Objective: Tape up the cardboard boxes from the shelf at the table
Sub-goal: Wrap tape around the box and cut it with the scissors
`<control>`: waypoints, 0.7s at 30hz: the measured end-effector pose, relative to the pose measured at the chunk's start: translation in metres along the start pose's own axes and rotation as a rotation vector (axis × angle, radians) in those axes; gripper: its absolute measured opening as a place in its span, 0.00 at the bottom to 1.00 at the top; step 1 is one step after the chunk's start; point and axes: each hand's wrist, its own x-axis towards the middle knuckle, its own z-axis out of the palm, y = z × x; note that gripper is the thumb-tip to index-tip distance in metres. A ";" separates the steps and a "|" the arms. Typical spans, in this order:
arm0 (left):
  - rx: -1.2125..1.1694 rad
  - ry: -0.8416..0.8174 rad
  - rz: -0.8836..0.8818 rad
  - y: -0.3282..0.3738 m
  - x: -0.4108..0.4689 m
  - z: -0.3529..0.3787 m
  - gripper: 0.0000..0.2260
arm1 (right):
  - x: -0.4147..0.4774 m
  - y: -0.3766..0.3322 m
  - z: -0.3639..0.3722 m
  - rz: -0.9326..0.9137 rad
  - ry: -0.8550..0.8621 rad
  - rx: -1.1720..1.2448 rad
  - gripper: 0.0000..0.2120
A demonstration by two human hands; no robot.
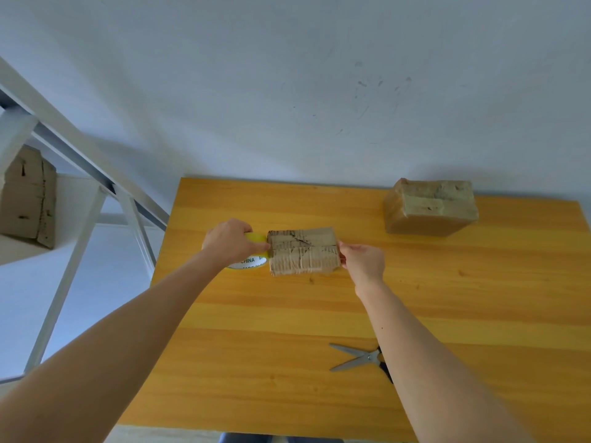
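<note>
Far to your left a white metal shelf point(80, 148) holds a worn piece of cardboard point(28, 199) that stands upright on one of its boards. Next comes your left hand point(230, 241), curled round a yellow tape roll point(252, 260) that sits against the left end of the small box point(302, 252). That small box lies flat on the orange wooden worktop point(287, 330), near the middle, its top flaps meeting along a seam. Your right hand point(363, 262) pinches the right end of the box with its fingertips; a strip of tape there is too hard to make out. Nearer you, scissors point(358, 359) lie with their blades apart, partly under your right forearm. At the far right a taped box point(430, 206) rests by the wall.
</note>
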 end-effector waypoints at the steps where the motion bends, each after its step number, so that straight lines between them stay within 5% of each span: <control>1: -0.018 0.000 -0.005 0.000 0.001 0.001 0.22 | -0.001 -0.002 -0.001 -0.007 -0.001 0.009 0.12; 5: -0.056 -0.004 -0.019 0.000 0.002 0.002 0.21 | 0.004 -0.003 0.000 -0.038 0.010 -0.030 0.09; 9: -0.091 -0.019 -0.038 -0.003 0.001 0.002 0.18 | 0.004 0.000 0.004 -0.001 -0.041 -0.095 0.38; 14: -0.145 -0.037 -0.061 -0.002 -0.002 0.004 0.16 | -0.004 -0.001 0.001 -0.380 0.005 -0.274 0.16; 21: -0.197 -0.014 -0.081 0.002 -0.004 0.007 0.16 | -0.014 0.016 0.012 -0.412 -0.263 -0.220 0.23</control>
